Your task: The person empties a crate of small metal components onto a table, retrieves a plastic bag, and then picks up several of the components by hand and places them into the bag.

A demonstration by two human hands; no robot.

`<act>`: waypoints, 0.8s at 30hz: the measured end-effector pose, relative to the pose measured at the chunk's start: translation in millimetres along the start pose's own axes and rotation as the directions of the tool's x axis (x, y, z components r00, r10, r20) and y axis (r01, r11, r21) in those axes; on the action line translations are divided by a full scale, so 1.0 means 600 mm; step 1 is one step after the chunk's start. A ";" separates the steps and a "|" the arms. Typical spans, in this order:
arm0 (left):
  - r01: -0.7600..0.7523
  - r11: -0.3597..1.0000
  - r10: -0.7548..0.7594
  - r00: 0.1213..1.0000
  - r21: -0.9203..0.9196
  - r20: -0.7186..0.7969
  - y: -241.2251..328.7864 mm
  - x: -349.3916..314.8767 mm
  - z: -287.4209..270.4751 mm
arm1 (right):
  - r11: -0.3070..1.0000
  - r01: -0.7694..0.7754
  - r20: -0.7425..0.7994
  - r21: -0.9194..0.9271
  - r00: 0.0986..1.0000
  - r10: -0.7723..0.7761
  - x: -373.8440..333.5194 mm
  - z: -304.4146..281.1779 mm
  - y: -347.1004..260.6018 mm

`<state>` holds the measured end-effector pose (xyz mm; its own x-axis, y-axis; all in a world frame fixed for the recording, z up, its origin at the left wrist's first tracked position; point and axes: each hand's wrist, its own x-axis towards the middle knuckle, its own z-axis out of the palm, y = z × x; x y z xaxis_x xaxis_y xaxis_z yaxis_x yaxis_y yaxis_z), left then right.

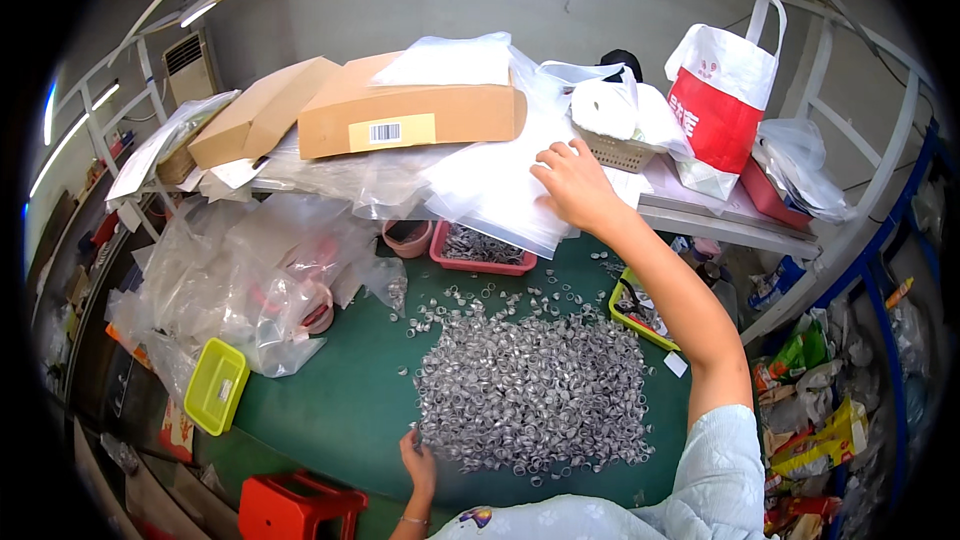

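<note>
A wide pile of small grey metal rings (530, 390) covers the middle of the green tabletop (320, 420). At the pile's near left edge, my left hand (419, 465) has its fingers drawn together, with a small greyish bit at the tips that is too small to name. My right hand (580, 188) is raised over the shelf, above white plastic sheets (490, 180). Its fingers are bent but apart, and nothing shows between them. Just beyond it stands a beige basket (612, 152) with a white roll (603, 110) on top.
Brown cardboard boxes (410, 120) and a red-and-white bag (715, 105) stand on the shelf. Below its edge are a pink tray of metal pieces (480, 265) and a yellow-green tray (645, 335). Clear plastic bags (240, 270), another yellow-green tray (215, 385) and a red stool (295, 510) lie left.
</note>
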<state>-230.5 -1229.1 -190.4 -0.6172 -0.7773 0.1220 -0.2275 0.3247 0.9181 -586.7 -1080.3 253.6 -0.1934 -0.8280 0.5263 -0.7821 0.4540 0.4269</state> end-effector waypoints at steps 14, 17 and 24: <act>-0.964 0.234 0.962 0.248 0.122 0.111 0.667 0.301 0.089 | 0.979 -0.203 -0.374 0.014 0.907 0.193 -0.007 -0.032 -0.015; -0.945 0.101 0.972 0.160 0.312 0.172 0.697 0.352 0.121 | 0.982 -0.188 -0.347 0.003 0.921 0.177 -0.025 -0.029 -0.001; -0.926 0.376 0.911 0.367 -0.017 0.191 0.721 0.385 0.125 | 0.949 -0.081 -0.374 0.304 0.906 0.197 -0.063 -0.025 -0.032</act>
<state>-527.6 -1227.9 206.5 -0.5770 0.1133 0.8088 0.4985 0.8333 0.2389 -555.4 -1052.6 236.4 -0.1079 -0.5375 0.8363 -0.9068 0.3980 0.1388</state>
